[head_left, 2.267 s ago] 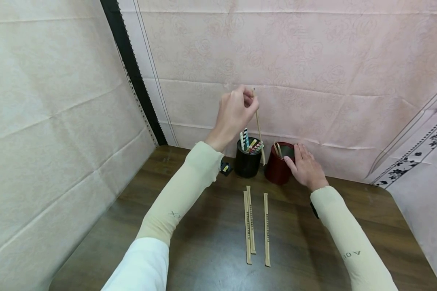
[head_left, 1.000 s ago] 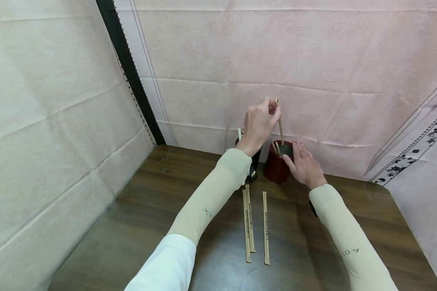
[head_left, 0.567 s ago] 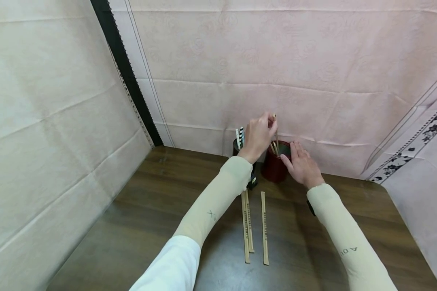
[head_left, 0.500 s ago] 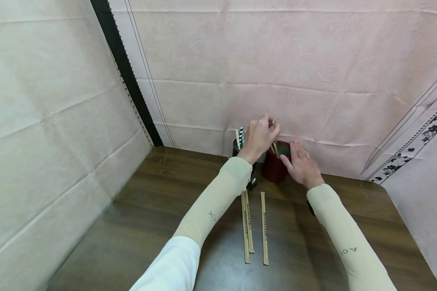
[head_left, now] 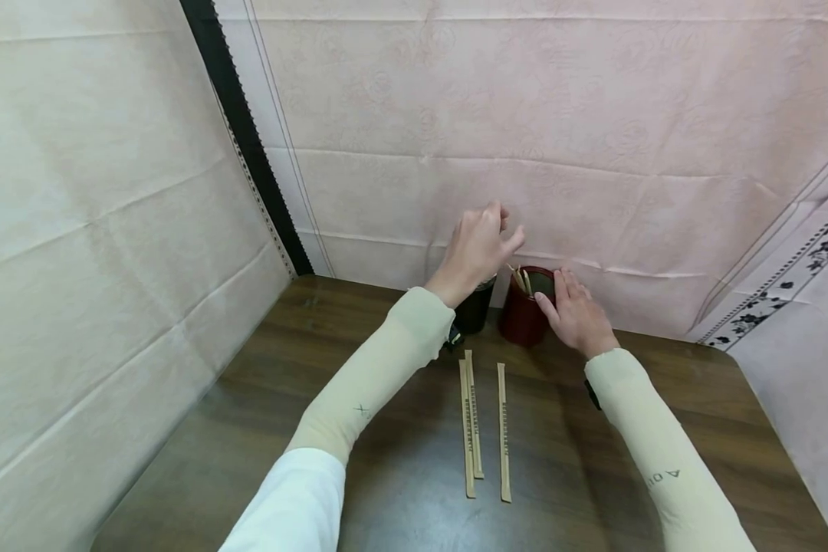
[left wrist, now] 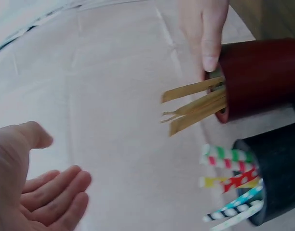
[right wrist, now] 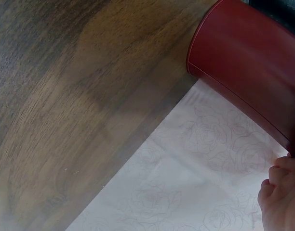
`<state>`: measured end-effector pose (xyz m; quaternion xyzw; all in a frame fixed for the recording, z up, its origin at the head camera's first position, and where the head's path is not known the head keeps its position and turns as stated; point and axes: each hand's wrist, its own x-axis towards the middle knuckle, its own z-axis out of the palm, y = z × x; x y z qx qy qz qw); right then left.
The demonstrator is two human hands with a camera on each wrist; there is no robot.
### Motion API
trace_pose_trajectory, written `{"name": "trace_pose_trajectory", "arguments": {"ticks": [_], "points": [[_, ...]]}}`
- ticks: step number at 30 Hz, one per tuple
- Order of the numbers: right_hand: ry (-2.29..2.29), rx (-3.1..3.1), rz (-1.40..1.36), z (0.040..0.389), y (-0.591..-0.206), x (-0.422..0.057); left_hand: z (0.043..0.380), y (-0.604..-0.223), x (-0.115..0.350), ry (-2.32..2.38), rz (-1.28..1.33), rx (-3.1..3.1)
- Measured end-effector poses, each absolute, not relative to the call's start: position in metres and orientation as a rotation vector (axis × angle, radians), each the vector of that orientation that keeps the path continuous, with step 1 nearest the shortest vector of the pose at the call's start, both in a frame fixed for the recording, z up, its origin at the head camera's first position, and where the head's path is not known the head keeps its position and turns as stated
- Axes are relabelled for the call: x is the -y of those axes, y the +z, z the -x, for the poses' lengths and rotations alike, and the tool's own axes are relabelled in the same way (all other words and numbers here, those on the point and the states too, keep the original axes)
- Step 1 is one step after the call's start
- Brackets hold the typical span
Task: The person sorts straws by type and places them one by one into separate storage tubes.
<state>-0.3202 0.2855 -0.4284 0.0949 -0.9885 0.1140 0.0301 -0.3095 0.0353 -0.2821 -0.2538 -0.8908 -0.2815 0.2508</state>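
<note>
My left hand (head_left: pixel 478 249) is raised over the black holder, its fingers loosely bent and the thumb apart, with nothing held. Several slim brown paper-wrapped sticks (left wrist: pixel 198 113) lean out of the red pen holder (head_left: pixel 520 320). The right hand (head_left: pixel 579 318) grips that holder at its rim, thumb over the near edge and fingers along the far right side. Beside it on the left stands the black pen holder (head_left: pixel 472 310), partly hidden by the left hand in the head view. Striped and dotted paper straws (left wrist: pixel 234 180) stick out of the black holder.
Three more brown paper-wrapped sticks, one of them a lone stick (head_left: pixel 504 433), lie lengthwise on the wooden table (head_left: pixel 262 452) in front of the holders. A pale patterned cloth (head_left: pixel 593 115) hangs close behind, and another cloth (head_left: pixel 96 253) borders the left side.
My left hand carried a paper-wrapped stick rightward, lowered it into the red holder and let go. It has since drawn back up and left. The right hand has stayed on the red holder.
</note>
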Motion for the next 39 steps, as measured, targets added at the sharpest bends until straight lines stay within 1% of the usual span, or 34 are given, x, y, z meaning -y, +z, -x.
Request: {"name": "trace_pose_trajectory", "arguments": {"ticks": [6,13,24,30,39], "points": [[0.334,3.038,-0.313,0.32,-0.427,-0.285,0.292,-0.272,-0.024,-0.659,0.734,2.568],[0.331,3.029,-0.308,0.318,-0.427,-0.283,0.28,-0.283,-0.014,-0.496,0.777,2.74],[0.374,3.006,-0.313,0.318,-0.428,-0.284,0.273,-0.326,-0.003,-0.385,0.808,3.018],[0.392,3.0,-0.316,0.319,-0.427,-0.285,0.27,-0.349,0.001,-0.442,0.778,3.102],[0.373,3.008,-0.31,0.32,-0.429,-0.286,0.27,-0.395,0.004,-0.532,0.715,3.19]]}}
